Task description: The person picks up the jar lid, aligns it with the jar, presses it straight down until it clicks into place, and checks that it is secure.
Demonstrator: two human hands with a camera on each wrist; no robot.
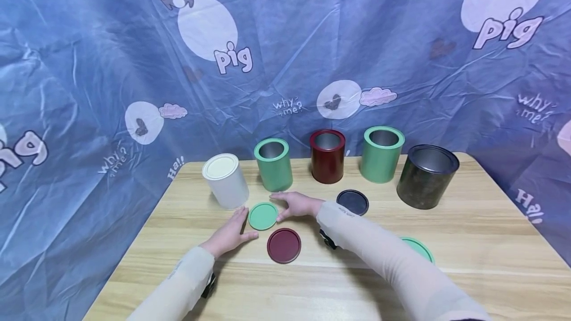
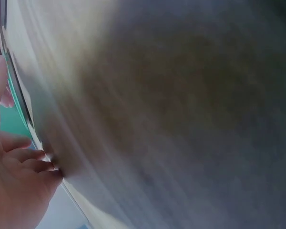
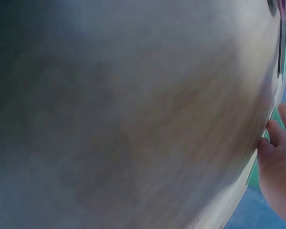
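Observation:
Between my two hands, a small green lid (image 1: 263,216) appears flat on the wooden table. My left hand (image 1: 229,232) is at its left, fingers extended and thumb pointing toward it. On the other side, my right hand (image 1: 296,205) has thumb and fingers spread, the thumb at the lid's right edge; whether it touches cannot be told. In the left wrist view, the left hand's fingertips (image 2: 55,171) reach the tabletop. The right wrist view shows the right hand (image 3: 279,162) low beside the table surface. A dark red lid (image 1: 284,245) lies just nearer to me.
Along the back stand a white can (image 1: 229,187) with its top covered, a green can (image 1: 275,170), a dark red can (image 1: 327,160), another green can (image 1: 381,160) and a wide black can (image 1: 421,185). A black lid (image 1: 353,202) and second green lid (image 1: 419,248) lie near my right arm.

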